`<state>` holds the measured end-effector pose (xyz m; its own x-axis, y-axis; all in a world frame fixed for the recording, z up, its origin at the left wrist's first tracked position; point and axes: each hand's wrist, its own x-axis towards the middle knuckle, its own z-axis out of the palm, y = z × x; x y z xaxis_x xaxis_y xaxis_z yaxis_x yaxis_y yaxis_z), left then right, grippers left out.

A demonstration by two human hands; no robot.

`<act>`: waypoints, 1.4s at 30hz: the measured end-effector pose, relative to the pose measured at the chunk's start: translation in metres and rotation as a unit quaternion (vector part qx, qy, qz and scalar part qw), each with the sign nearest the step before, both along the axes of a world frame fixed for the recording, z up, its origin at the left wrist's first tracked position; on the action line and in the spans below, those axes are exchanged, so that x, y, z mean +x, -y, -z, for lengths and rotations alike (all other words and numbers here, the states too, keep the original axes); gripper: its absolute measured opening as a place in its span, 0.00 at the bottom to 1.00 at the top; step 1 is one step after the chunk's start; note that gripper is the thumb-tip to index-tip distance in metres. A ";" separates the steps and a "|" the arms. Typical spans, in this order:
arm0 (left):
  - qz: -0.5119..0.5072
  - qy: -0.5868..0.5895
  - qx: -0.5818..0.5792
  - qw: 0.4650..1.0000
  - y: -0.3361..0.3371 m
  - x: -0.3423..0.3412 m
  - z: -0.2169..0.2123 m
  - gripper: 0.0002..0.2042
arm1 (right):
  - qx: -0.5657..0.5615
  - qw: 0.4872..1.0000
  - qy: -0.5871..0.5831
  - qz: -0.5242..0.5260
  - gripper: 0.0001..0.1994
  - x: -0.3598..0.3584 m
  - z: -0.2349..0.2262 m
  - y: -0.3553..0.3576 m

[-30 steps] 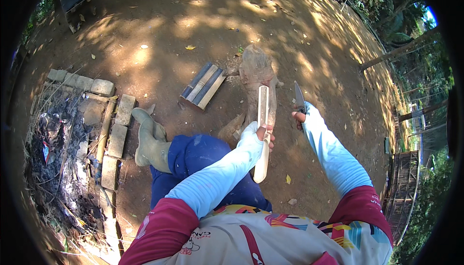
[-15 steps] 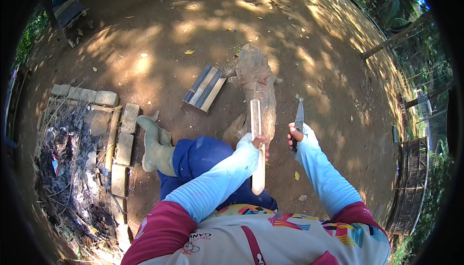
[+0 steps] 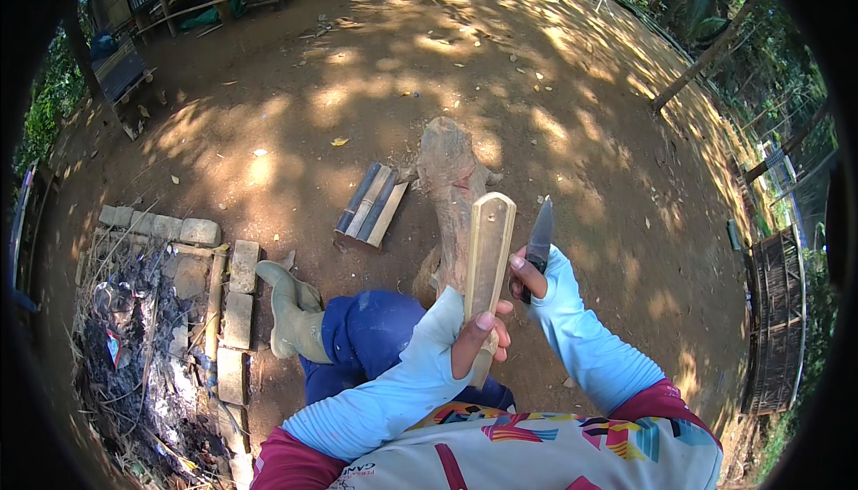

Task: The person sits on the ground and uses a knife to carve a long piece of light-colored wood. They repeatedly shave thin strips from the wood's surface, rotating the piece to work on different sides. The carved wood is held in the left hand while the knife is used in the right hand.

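My left hand is closed around a long pale piece of split bamboo or wood, held upright in front of me. Its upper end is wide with cut corners and a small dark mark; its lower end is narrower. In my right hand is a knife, gripped by its dark handle with the blade pointing up. The blade is just right of the pale piece, apart from it. Behind them lies a thick piece of tree trunk on the ground.
Left of the trunk lies a bundle of dark and tan bamboo-like lengths. A row of bricks edges an ash heap at left. My boot is beside the bricks. A woven bamboo panel is at far right.
The pale piece has come up closer to me and turned, so its wide end shows larger. The knife has moved left and down, nearer to it. My view has tilted up slightly.
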<state>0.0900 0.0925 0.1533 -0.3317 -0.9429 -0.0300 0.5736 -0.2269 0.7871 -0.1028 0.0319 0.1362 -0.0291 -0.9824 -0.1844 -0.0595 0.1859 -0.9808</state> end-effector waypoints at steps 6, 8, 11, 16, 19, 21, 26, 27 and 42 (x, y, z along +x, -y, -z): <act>-0.015 0.023 -0.027 0.999 -0.019 0.009 -0.017 0.19 | 0.006 1.000 0.003 -0.023 0.15 0.008 -0.007 -0.006; -0.011 0.025 -0.031 0.999 -0.020 0.012 -0.023 0.19 | -0.001 1.000 -0.001 -0.028 0.15 0.009 -0.008 -0.006; -0.005 0.030 -0.034 0.999 -0.023 0.012 -0.024 0.20 | -0.009 0.999 -0.004 -0.033 0.14 0.007 -0.009 -0.008; -0.006 0.030 0.004 1.000 -0.030 0.009 -0.027 0.20 | -0.014 1.000 -0.004 -0.016 0.13 0.010 -0.018 -0.015; -0.008 0.128 0.004 0.992 -0.030 0.013 -0.031 0.20 | -0.027 0.999 0.025 0.003 0.13 0.018 -0.029 -0.021; 0.010 0.100 -0.013 0.995 -0.029 0.017 -0.025 0.24 | -0.044 0.998 0.044 0.009 0.14 0.025 -0.038 -0.027; -0.069 0.312 -0.144 0.937 -0.027 0.018 -0.014 0.30 | -0.103 0.972 0.204 -0.047 0.18 0.040 -0.059 -0.043; -0.081 0.352 -0.161 0.918 -0.025 0.019 -0.014 0.31 | -0.116 0.968 0.216 -0.060 0.18 0.043 -0.061 -0.045; -0.123 0.398 -0.179 0.891 -0.035 0.022 -0.021 0.23 | -0.102 0.985 0.132 -0.050 0.12 0.066 -0.078 -0.051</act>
<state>0.1122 0.1273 0.1740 -0.1217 -0.9804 0.1549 -0.2011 0.1772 0.9634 -0.0366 0.0832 0.2144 0.0925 -0.9953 0.0284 0.1954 -0.0098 -0.9807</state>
